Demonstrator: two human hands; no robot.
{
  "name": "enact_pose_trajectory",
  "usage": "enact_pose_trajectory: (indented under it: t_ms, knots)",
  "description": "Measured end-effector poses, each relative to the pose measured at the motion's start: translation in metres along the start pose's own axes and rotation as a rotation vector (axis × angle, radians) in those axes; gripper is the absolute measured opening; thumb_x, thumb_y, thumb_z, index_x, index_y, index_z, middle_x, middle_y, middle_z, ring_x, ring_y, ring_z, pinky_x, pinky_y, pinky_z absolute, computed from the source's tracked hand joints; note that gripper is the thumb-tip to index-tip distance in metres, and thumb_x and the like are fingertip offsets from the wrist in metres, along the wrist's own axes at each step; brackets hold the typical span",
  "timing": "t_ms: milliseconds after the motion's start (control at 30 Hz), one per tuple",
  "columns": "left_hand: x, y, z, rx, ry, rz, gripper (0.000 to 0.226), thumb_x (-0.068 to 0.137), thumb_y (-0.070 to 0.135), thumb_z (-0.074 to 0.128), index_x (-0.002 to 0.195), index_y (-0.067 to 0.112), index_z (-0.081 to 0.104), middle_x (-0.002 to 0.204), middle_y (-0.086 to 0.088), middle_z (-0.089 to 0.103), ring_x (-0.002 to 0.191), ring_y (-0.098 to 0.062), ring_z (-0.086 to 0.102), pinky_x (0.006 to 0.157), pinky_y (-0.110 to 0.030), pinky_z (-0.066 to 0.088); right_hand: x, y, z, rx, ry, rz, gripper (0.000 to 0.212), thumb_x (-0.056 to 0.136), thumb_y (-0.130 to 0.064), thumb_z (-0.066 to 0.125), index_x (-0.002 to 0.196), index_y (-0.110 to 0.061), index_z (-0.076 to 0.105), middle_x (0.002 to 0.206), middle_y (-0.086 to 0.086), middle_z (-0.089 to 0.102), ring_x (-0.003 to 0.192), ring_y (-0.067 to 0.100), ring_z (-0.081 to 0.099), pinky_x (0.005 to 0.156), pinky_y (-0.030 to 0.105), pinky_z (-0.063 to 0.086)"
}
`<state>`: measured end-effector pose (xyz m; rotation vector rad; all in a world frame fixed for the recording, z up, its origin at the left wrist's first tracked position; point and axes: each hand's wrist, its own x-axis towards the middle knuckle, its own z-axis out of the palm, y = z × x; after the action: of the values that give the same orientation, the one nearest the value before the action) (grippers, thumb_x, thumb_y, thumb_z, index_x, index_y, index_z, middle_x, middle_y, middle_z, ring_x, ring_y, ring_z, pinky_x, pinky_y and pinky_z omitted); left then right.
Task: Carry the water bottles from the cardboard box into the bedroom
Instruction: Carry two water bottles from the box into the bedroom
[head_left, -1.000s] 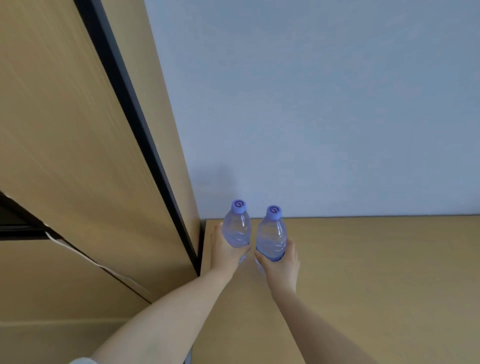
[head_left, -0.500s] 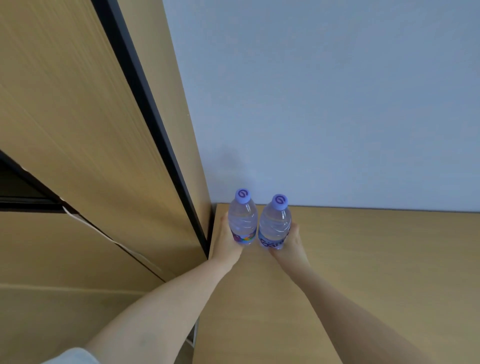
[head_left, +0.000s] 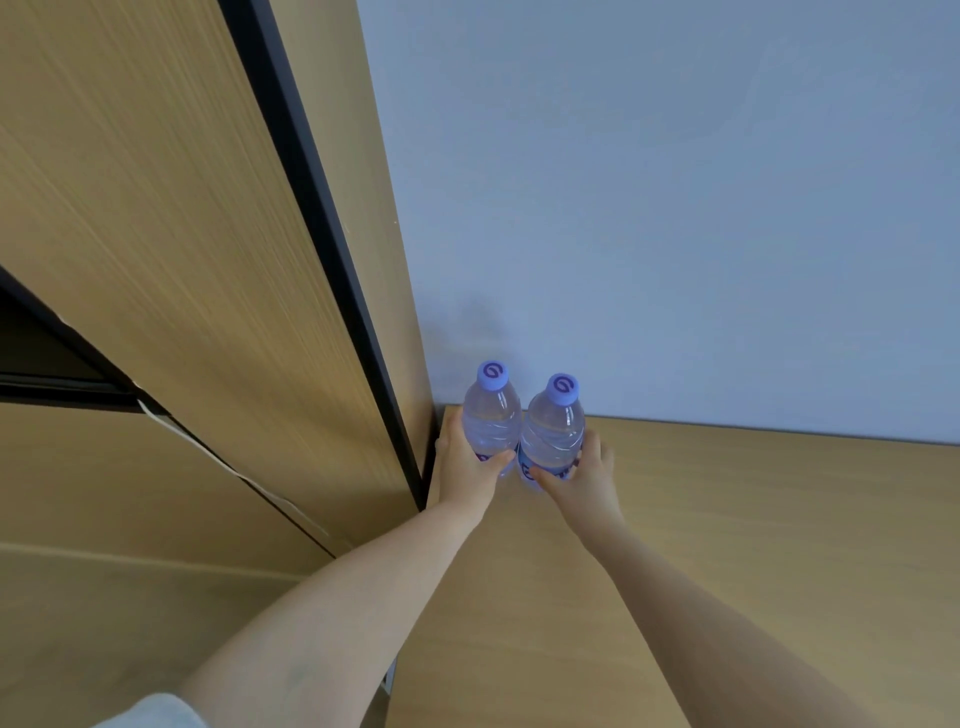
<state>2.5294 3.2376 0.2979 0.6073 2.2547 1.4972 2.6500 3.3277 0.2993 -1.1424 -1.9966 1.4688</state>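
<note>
Two clear water bottles with pale purple caps stand side by side in the back left corner of a wooden tabletop. My left hand grips the left bottle around its lower body. My right hand grips the right bottle the same way. The two bottles touch each other. Their bases are hidden behind my fingers, so I cannot tell whether they rest on the wood. Both arms reach forward from the bottom of the view.
A tall wooden cabinet with a black edge strip rises directly left of the bottles. A plain pale wall closes off the back. The tabletop stretches to the right and toward me.
Both hands have pushed the bottles further back into the corner by the wall and cabinet. My grips have stayed on the bottles.
</note>
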Motion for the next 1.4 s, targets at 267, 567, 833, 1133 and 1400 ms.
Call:
enact_pose_trajectory:
  t_ms: [267,567,833,1133,1400]
  knots:
    - [0.021,0.01,-0.001,-0.073,0.039,-0.082,0.069,0.078,0.008,0.075,0.136,0.019,0.041,0.127,-0.005,0.05,0.115,-0.017,0.053,0.098,-0.032,0.047,0.028,-0.01,0.01,0.007,0.021,-0.054,0.061,0.075,-0.012,0.077,0.127,-0.023,0.049,0.108,-0.013,0.049,0.103,0.012,0.054,0.075,0.018,0.042]
    - [0.031,0.02,-0.005,-0.089,0.037,-0.075,0.069,0.08,0.004,0.074,0.138,0.013,0.039,0.131,-0.009,0.051,0.123,-0.022,0.049,0.105,-0.042,0.044,0.045,-0.014,0.024,0.044,0.066,-0.044,0.063,0.078,-0.007,0.073,0.134,-0.015,0.046,0.12,0.001,0.052,0.109,0.019,0.053,0.085,0.027,0.043]
    - [0.04,0.02,-0.001,-0.103,0.047,-0.08,0.069,0.08,0.004,0.074,0.138,0.013,0.039,0.13,-0.011,0.049,0.119,-0.022,0.051,0.103,-0.036,0.045,0.053,-0.012,0.019,0.035,0.022,-0.049,0.061,0.078,-0.007,0.074,0.132,-0.015,0.047,0.12,-0.001,0.052,0.112,0.019,0.053,0.089,0.031,0.046]
    - [0.041,0.025,-0.007,-0.114,-0.003,-0.037,0.06,0.077,0.004,0.076,0.129,0.01,0.046,0.116,-0.009,0.058,0.107,-0.019,0.057,0.082,-0.017,0.051,0.049,-0.024,0.019,0.169,0.001,-0.012,0.044,0.077,-0.005,0.072,0.104,-0.03,0.048,0.105,-0.008,0.061,0.09,-0.002,0.062,0.064,0.012,0.048]
    - [0.034,0.031,-0.014,-0.107,-0.039,0.018,0.019,0.083,0.007,0.065,0.092,0.002,0.048,0.08,-0.009,0.055,0.076,-0.015,0.052,0.061,-0.022,0.043,0.046,-0.042,0.015,0.176,-0.013,0.013,0.018,0.08,-0.001,0.06,0.095,-0.004,0.05,0.077,0.005,0.056,0.063,0.015,0.048,0.054,0.023,0.041]
